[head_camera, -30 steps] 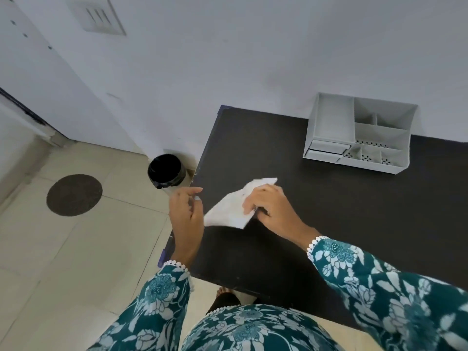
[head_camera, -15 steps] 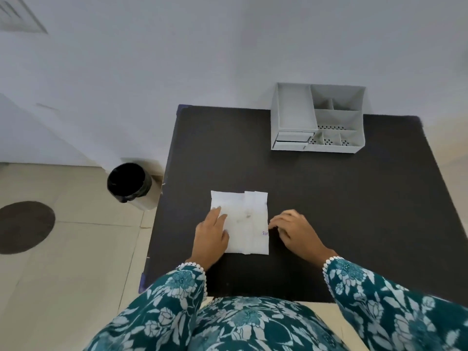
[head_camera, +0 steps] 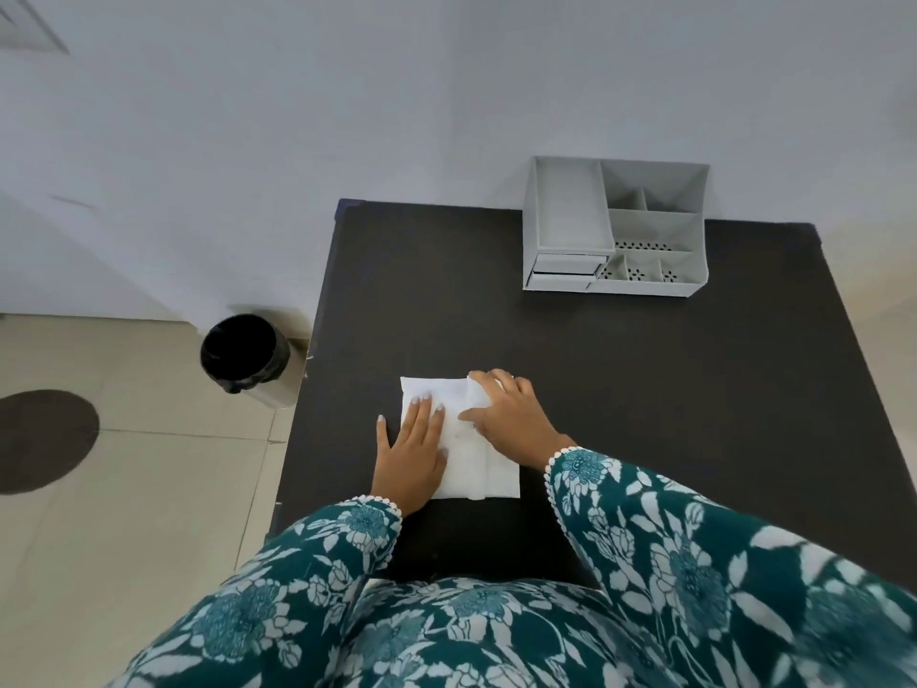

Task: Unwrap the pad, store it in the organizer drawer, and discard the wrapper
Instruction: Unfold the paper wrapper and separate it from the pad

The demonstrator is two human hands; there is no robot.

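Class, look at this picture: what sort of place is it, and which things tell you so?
Probably a plain room indoors, perhaps at home: a black table against a bare wall, a grey organizer, a lined bin on tiled floor.

The left hand [head_camera: 409,451] lay flat, palm down, fingers spread and extended, near the table's front-left edge. The right hand [head_camera: 508,417] reached across beside it, fingers curled, both forearms in floral sleeves.
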